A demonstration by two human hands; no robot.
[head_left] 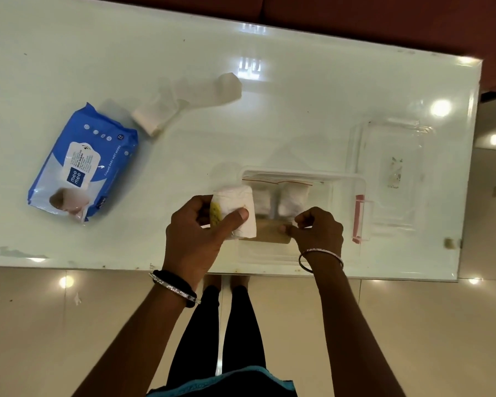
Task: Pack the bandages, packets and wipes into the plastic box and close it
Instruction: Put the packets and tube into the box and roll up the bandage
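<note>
While the left hand [196, 224] closes its grip round a white rolled bandage with a yellow patch on its end [235, 212], thumb across the front, the right hand [317, 227] pinches the near edge of a flat tan packet [269, 232] lying inside the clear plastic box [344, 179] at lower centre of the frame. Further in the box sit two more white rolls under a clear zip bag with a red strip [284, 183]. By my reading the step in hand is loading the bandages, with the held roll poised at the box's left rim. Next it wants lowering into the gap beside the other rolls without riding up on the packet. Still out on the white glossy bench [298, 96] are a loose unrolled white bandage [184, 101] at upper centre and the blue wet-wipes pack [83, 164] at left. The transparent lid [390, 173] lies to the right, just beside the box.
</note>
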